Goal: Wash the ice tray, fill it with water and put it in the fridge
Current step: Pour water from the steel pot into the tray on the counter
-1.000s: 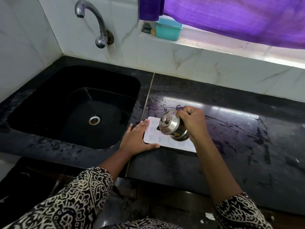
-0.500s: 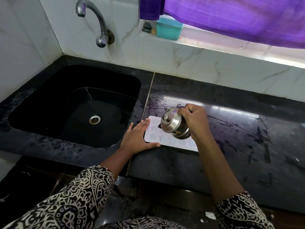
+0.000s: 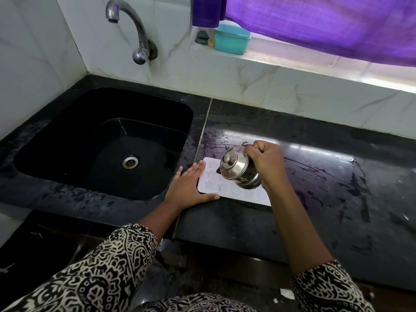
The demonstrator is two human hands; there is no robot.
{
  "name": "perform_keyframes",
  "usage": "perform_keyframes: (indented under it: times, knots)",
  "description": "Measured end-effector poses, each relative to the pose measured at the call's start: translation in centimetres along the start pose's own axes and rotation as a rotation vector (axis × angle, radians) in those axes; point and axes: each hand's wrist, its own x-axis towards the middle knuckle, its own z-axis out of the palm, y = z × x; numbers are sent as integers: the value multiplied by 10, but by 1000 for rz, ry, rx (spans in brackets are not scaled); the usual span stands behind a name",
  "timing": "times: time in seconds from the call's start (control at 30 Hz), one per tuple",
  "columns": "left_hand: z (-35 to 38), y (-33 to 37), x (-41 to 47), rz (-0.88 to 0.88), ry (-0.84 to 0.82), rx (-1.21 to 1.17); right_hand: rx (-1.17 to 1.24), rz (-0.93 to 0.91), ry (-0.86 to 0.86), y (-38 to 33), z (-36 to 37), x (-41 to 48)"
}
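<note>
A white ice tray [image 3: 211,183] with shaped pockets lies flat on the black counter [image 3: 315,199], just right of the sink. My left hand [image 3: 190,186] rests flat with spread fingers on the tray's left end. My right hand [image 3: 265,162] grips a small lidded steel pot [image 3: 236,167] and holds it tilted to the left over the tray's middle. The pot and my right hand hide the tray's far side. I cannot see any water stream.
A black sink [image 3: 101,140] with a steel drain [image 3: 130,162] lies left, under a wall tap [image 3: 132,30]. A teal box [image 3: 231,39] stands on the window ledge below a purple curtain [image 3: 315,23]. The counter shows wet streaks.
The pot stays tilted over the tray and has shifted slightly right along it. My left hand has not moved from the tray's left end.
</note>
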Motion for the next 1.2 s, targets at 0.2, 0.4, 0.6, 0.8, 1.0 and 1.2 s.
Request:
perform_keyframes:
  times: [0.2,0.4,0.6,0.8,1.0,1.2]
  knots:
    - [0,-1,0,7,2,2,45,39,29,-1,-1,-1]
    - [0,-1,0,5,-9,12,215,124,48,3,-5,-1]
    - [-1,0,0,2,-10,9,399,192,72,12,-11,-5]
    - [-1,-1,0,-1,-23,21,234,136,83,18,-18,-9]
    - [-2,-1,0,-3,-25,10,120,65,89,18,-23,-10]
    - [-2,-1,0,-2,-24,19,63,19,60,17,-27,-11]
